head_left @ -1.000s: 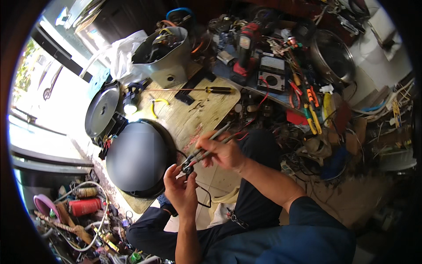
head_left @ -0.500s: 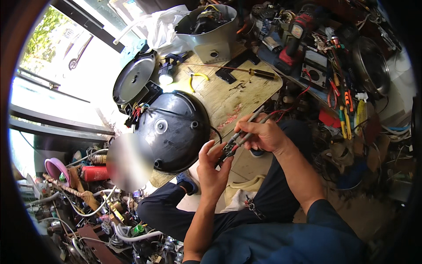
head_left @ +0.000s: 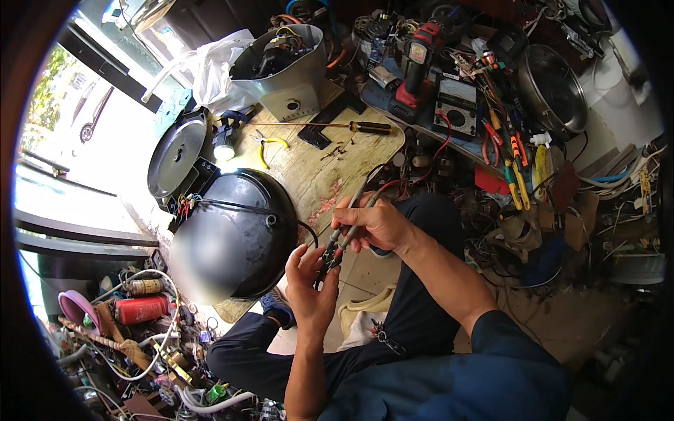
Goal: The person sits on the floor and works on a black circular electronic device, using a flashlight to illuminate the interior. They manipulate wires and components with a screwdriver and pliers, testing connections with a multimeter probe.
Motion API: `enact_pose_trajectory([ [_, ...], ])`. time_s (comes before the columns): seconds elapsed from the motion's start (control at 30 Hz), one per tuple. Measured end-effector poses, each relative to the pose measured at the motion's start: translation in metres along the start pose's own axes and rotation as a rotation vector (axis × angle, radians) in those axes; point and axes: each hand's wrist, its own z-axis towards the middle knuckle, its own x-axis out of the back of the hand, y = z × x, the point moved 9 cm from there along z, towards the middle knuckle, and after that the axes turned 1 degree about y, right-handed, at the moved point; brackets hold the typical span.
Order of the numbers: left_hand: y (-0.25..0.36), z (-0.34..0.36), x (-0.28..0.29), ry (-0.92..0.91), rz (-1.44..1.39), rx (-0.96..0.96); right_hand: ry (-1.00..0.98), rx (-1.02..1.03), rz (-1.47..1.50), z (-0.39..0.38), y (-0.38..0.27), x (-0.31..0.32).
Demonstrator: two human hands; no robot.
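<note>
My left hand [head_left: 309, 298] pinches a small dark part [head_left: 325, 266] between thumb and fingers, above my lap; its exact kind is too small to make out. Two multimeter probes [head_left: 335, 237] are gripped side by side in my right hand [head_left: 379, 223], their tips at the dark part. A red lead runs from the probes toward an analog multimeter [head_left: 458, 107] on the shelf to the right. Left of my hands, a black round-bodied appliance [head_left: 263, 210] rests on the wooden board [head_left: 309, 175], with loose coloured wires at its far edge.
On the board lie yellow-handled pliers [head_left: 270, 144], a long screwdriver [head_left: 371, 128] and a lit lamp [head_left: 223, 149]. A grey housing [head_left: 291, 91] stands behind. A red cordless drill [head_left: 415, 70] and several hand tools crowd the right. Scrap parts and a red cylinder [head_left: 142, 309] fill the lower left.
The view has shifted, so the bench appears farther left and the multimeter shows more fully. Both hands keep their holds on the dark part and the probes.
</note>
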Motion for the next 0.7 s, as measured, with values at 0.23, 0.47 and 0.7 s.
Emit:
enact_pose_trajectory([
  [0.23,-0.007,-0.004,0.004,0.027,0.023,-0.027,-0.004,-0.03,0.008,0.002,0.003,0.001],
  [0.47,-0.056,-0.019,0.022,-0.038,0.158,0.023,0.07,0.087,0.131,0.008,-0.012,0.003],
  [0.7,-0.168,-0.06,0.035,-0.448,0.481,0.092,0.05,0.041,-0.097,0.01,0.011,-0.014],
])
